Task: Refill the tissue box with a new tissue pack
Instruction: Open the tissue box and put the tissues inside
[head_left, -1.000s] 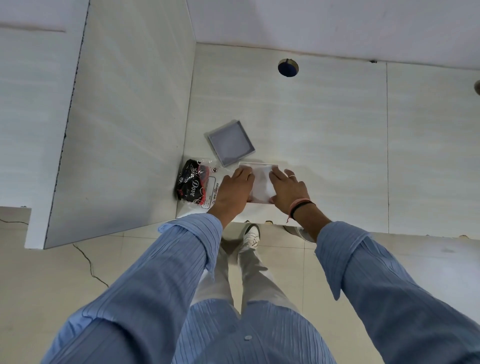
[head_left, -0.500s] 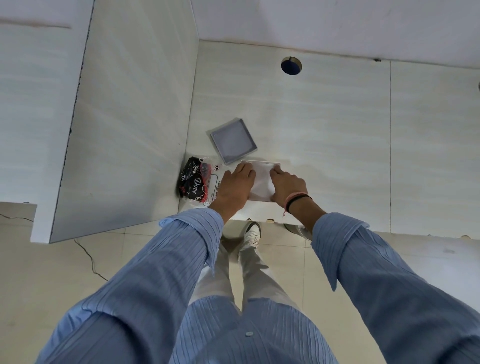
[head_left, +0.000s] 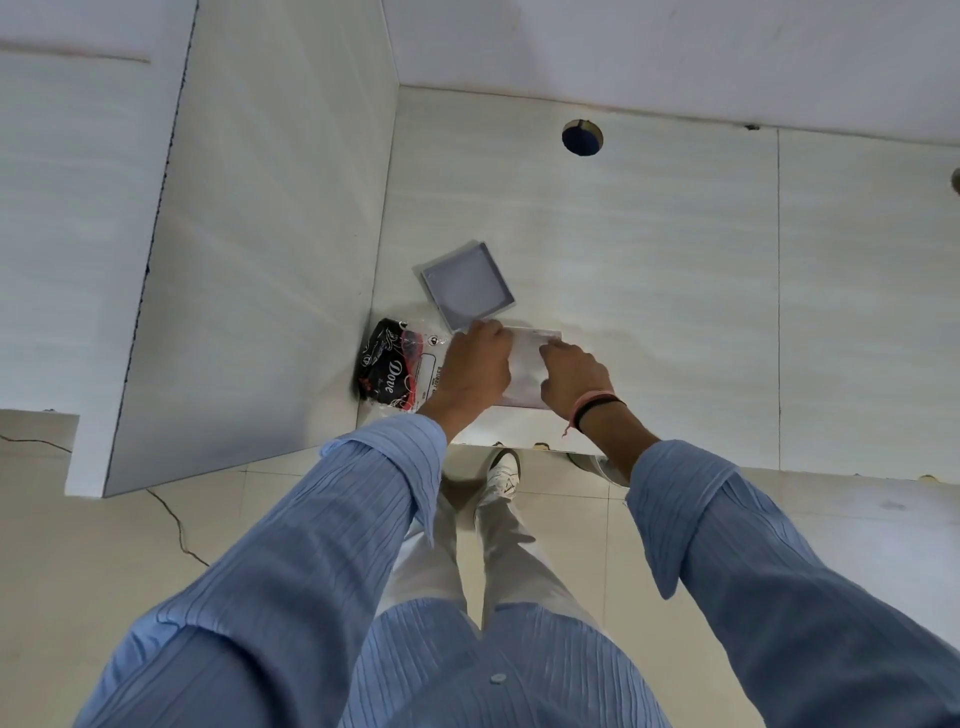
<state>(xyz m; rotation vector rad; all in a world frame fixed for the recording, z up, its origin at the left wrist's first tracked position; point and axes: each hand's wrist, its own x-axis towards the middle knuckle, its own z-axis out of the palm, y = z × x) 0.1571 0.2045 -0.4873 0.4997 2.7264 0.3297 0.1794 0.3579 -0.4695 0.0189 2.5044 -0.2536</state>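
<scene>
Setting: a pale tiled worktop (head_left: 649, 270) in a corner, with a tiled side wall (head_left: 270, 234) on the left and a round dark hole (head_left: 582, 137) farther back in the surface.
Tissue stack: a white block of tissues (head_left: 525, 366) lies flat near the front edge of the worktop, between the two hands.
Left hand (head_left: 474, 364): rests on the left part of the tissue stack, palm down; its grip is spread, fingers fairly straight and pointing away from the body, fingertips reaching the stack's far edge.
Right hand (head_left: 574, 376): lies on the right part of the stack, fingers bent with the tips on the white surface; whether they pinch it or only press I cannot tell.
Wristbands (head_left: 595, 407): a pink and a black band on the right wrist.
Tissue box part (head_left: 466, 286): a square grey tray-like piece with a raised rim, tilted askew, just beyond the stack and touching or nearly touching the left fingertips.
Wrapper (head_left: 396, 370): a crumpled clear and black plastic pack printed "Dove", just left of the left hand, against the side wall.
Sleeves (head_left: 332, 530): blue ribbed, both arms reaching forward.
Below: light trousers and a white shoe (head_left: 503, 477) on the tiled floor.
</scene>
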